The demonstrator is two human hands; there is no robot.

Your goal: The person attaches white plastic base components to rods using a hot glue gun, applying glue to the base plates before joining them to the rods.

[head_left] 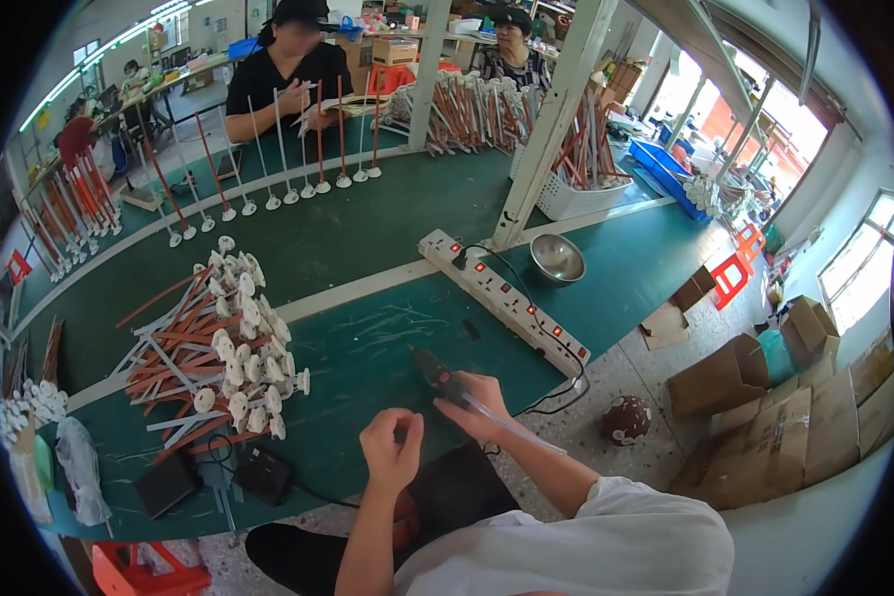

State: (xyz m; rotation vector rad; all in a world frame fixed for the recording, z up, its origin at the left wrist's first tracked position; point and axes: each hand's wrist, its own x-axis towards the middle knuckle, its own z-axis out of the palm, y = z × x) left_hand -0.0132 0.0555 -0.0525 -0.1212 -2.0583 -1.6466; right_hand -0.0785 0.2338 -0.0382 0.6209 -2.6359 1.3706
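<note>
My right hand (479, 405) is wrapped round a dark hot glue gun (435, 373), its nozzle pointing forward and left over the green table (368, 328). A long translucent glue stick (515, 427) sticks out of the gun's back, along my forearm. Close beside it, my left hand (391, 452) is raised with thumb and fingers curled together; whatever they may hold is hidden. To the left lies a heap of flat red-brown and grey strips with white round ends (248, 338). Thin glue strands (397, 323) are scattered over the tabletop ahead of my hands.
A power strip (507, 298) with lit switches and a black cable crosses the table, beside a metal bowl (557, 259). Finished-looking rods on white bases (323, 187) stand along a moving-belt-like green strip (368, 219). Two people sit opposite; cardboard boxes (720, 377) are on the floor right.
</note>
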